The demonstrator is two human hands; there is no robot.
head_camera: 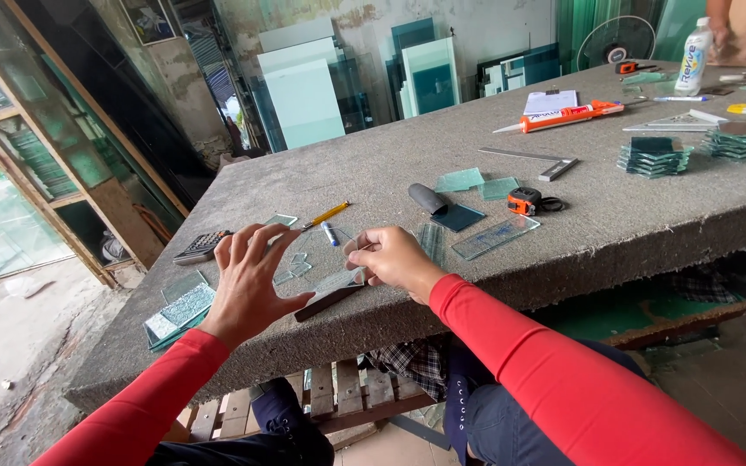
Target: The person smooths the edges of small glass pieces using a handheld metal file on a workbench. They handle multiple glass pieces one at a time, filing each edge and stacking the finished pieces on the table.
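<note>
Grey felt covers the surface (pixel 373 164), a big slab whose near edge runs right under both hands and whose left corner drops off toward the workshop floor. Open room lies in the middle of the felt, between the hands and the far tools; the near left corner is crowded by a stack of patterned glass (pixel 179 315) that juts over the edge.

Sheets of glass lean against the back wall. At the top right a second person is cut off by the frame, only an arm showing behind a white bottle (pixel 693 56). 2 stacks of small glass squares (pixel 654 157) sit at the right, and the farther stack is partly cut by the frame edge.

Left hand (pixel 248 285) is spread wide, fingers fanned and arched, fingertips near a few small clear offcuts (pixel 292 269) that are hard to make out against the felt. Whether it touches them cannot be told. Right hand (pixel 395 259) has its grip pressed together, pinching the right end of a small glass strip (pixel 338 281). That strip lies on a dark block (pixel 328 302) at the very edge of the surface, between the 2 hands, its left end just beside the left thumb.

Behind the hands lie a yellow pencil (pixel 328 214), a calculator (pixel 200 247), a tape measure (pixel 525 201), a dark roller (pixel 427 198) and a longer glass strip (pixel 495 237).
</note>
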